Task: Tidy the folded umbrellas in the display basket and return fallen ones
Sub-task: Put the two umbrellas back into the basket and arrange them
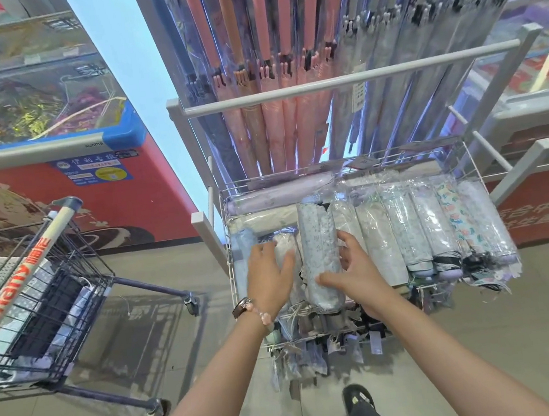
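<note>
A white wire display basket (228, 247) holds several folded umbrellas in clear sleeves, most lying side by side lengthwise. A pale blue patterned folded umbrella (319, 254) lies near the middle. My right hand (352, 269) curls around its right side and near end, thumb across the sleeve. My left hand (268, 273) rests flat, fingers spread, on a whitish folded umbrella (285, 251) just left of it. A lilac umbrella (281, 191) lies crosswise at the back. Tags and straps hang off the basket's front edge.
Long pink and grey umbrellas (271, 71) hang behind a grey rail (351, 79) above the basket. A shopping cart (37, 296) stands at left on the tiled floor. Red chest freezers (58, 184) flank both sides. My shoes (356, 400) are below the basket.
</note>
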A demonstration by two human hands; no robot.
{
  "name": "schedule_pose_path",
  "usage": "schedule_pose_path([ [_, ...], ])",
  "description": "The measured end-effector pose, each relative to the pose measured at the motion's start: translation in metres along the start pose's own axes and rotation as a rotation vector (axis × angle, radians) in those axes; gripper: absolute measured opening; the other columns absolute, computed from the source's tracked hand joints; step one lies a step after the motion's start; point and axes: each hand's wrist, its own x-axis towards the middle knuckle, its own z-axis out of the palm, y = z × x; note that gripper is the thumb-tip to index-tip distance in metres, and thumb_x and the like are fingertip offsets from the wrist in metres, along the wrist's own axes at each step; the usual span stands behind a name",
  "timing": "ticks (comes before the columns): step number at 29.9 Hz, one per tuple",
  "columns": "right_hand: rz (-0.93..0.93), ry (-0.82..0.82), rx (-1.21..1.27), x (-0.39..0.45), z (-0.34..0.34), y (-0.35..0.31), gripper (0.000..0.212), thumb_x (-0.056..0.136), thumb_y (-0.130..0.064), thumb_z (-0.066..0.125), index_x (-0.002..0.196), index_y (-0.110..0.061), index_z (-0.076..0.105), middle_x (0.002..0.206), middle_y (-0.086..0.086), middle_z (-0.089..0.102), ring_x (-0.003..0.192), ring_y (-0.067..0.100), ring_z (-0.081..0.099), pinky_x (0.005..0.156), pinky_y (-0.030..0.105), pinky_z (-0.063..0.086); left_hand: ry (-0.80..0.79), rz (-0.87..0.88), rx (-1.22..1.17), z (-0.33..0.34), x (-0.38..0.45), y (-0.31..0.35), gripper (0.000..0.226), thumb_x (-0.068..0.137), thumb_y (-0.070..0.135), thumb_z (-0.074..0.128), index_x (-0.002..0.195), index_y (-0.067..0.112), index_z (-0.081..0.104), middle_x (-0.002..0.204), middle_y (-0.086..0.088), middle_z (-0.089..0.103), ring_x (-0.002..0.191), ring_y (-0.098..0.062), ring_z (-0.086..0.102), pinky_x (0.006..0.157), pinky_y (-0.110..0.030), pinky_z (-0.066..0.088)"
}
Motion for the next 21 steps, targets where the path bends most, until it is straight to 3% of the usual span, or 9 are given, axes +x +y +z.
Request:
schedule_pose_path([
  [2,0.000,-0.002,-0.028,0.002,0.001,-0.002,0.087,0.071,-0.002,0.072,0.140,-0.024,0.023,0.132,0.008,0.050,0.109,0.018,0.053,0.086,0.031,0.049,-0.150,-0.075,-0.422,-0.005,-0.002,0.020,0.037,0.094,0.035,0.049,0.121,0.011,0.054,0.113,-0.003,0.059,0.104,-0.020,0.057,0.083,-0.027,0.048],
  [5,-0.007,-0.040,-0.043,0.005,0.000,-0.003,0.088,0.072,-0.006,0.074,0.140,-0.025,0.023,0.128,0.001,0.049,0.106,0.011,0.054,0.086,0.025,0.050,-0.284,-0.144,-0.636,-0.005,0.001,0.033,0.047,0.080,0.040,0.067,0.121,0.019,0.054,0.108,-0.007,0.065,0.097,-0.019,0.066,0.077,-0.032,0.056],
  [7,-0.010,-0.079,-0.046,0.006,-0.001,-0.006,0.086,0.073,-0.003,0.073,0.140,-0.024,0.023,0.123,-0.003,0.050,0.093,-0.001,0.053,0.074,0.015,0.048,-0.275,-0.180,-0.634,-0.005,0.003,0.035,0.068,0.064,0.043,0.076,0.124,0.025,0.051,0.110,-0.010,0.066,0.098,-0.023,0.068,0.081,-0.042,0.059],
  [8,-0.012,-0.091,-0.044,0.008,-0.002,-0.006,0.087,0.072,-0.002,0.073,0.140,-0.024,0.023,0.124,-0.001,0.052,0.092,-0.002,0.054,0.075,0.017,0.049,-0.260,-0.195,-0.623,-0.004,0.005,0.035,0.072,0.062,0.040,0.078,0.127,0.026,0.048,0.110,-0.011,0.066,0.098,-0.025,0.068,0.083,-0.045,0.059],
  [10,-0.004,-0.109,-0.043,0.014,-0.002,-0.005,0.086,0.071,-0.001,0.073,0.139,-0.024,0.024,0.123,0.000,0.055,0.092,-0.001,0.055,0.083,0.028,0.053,-0.241,-0.201,-0.615,-0.003,0.008,0.034,0.071,0.066,0.029,0.077,0.129,0.028,0.045,0.109,-0.013,0.066,0.098,-0.028,0.068,0.084,-0.048,0.058],
  [13,-0.020,-0.147,-0.092,0.024,0.001,-0.004,0.080,0.071,-0.007,0.075,0.130,-0.031,0.028,0.114,-0.011,0.055,0.090,0.001,0.056,0.088,0.034,0.053,-0.191,-0.184,-0.607,-0.001,0.016,0.033,0.056,0.073,0.016,0.073,0.121,0.027,0.046,0.110,-0.015,0.067,0.098,-0.027,0.068,0.084,-0.046,0.058],
  [15,-0.038,-0.145,-0.154,0.031,0.003,-0.005,0.077,0.066,-0.016,0.075,0.125,-0.037,0.032,0.121,-0.005,0.056,0.099,0.009,0.058,0.092,0.039,0.052,-0.139,-0.197,-0.607,0.000,0.019,0.033,0.053,0.078,0.007,0.070,0.122,0.024,0.046,0.112,-0.014,0.067,0.097,-0.026,0.068,0.081,-0.040,0.059],
  [18,-0.035,-0.194,-0.245,0.043,0.011,-0.003,0.081,0.068,-0.020,0.073,0.136,-0.026,0.031,0.124,-0.010,0.043,0.116,0.010,0.045,0.099,0.029,0.040,-0.062,-0.210,-0.528,0.001,0.023,0.032,0.054,0.077,0.006,0.069,0.124,0.019,0.046,0.108,-0.008,0.069,0.095,-0.021,0.069,0.082,-0.036,0.058],
  [21,-0.040,-0.175,-0.315,0.053,0.021,0.005,0.095,0.061,-0.034,0.077,0.140,-0.022,0.028,0.137,-0.003,0.044,0.127,0.018,0.043,0.106,0.038,0.039,-0.003,-0.219,-0.371,0.006,0.030,0.026,0.055,0.073,0.014,0.072,0.120,0.021,0.046,0.101,-0.002,0.069,0.093,-0.021,0.068,0.084,-0.040,0.057],
])
